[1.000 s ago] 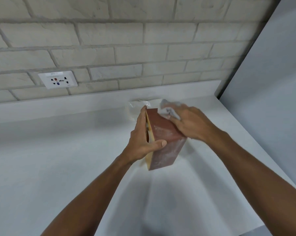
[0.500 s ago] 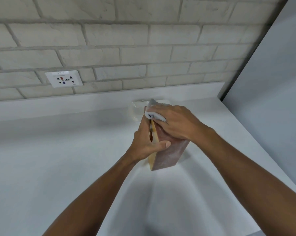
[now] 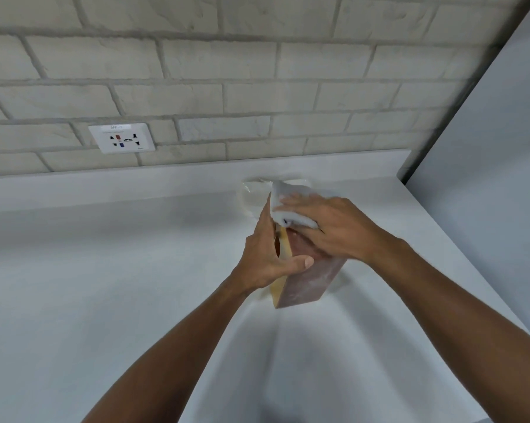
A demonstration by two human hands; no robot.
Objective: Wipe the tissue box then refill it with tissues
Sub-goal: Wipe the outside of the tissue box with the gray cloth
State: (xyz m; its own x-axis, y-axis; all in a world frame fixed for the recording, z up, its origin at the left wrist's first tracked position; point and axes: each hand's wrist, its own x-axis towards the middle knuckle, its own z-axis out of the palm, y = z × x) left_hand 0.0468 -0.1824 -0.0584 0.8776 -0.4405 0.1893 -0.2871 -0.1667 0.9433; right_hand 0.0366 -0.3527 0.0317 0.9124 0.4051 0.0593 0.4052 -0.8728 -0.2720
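Higher up the tissue box [image 3: 306,279] than half a second ago: right hand [image 3: 340,233] and white cloth [image 3: 288,209], now at the box's far upper end. Left hand [image 3: 266,257] and box about as before.

Head view, surroundings first. White counter [image 3: 105,285], with a low raised ledge along its back edge. Above the ledge, pale brick wall [image 3: 257,71] with a white wall socket [image 3: 121,138] toward the back left. Along the counter's right edge, a plain grey panel [image 3: 486,178] running to the back right corner. Against the back edge, just behind the box, a clear plastic-wrapped pack [image 3: 250,193], mostly hidden by the cloth and both hands. Two bare forearms reaching in from the near edge, covering part of the counter's middle.

Tissue box right of centre, nearer the back edge than the near one. Stood on end and tilted, reddish-brown side up toward the camera, tan side with its dark opening turned left. Contact between lower end and counter: unclear.

Left hand gripping the box: fingers straight along the tan side, thumb hooked across the reddish-brown side. Right hand on top of the cloth, fingers stretched out and slightly blurred, pressing it flat against the box's upper end; thumb hidden.
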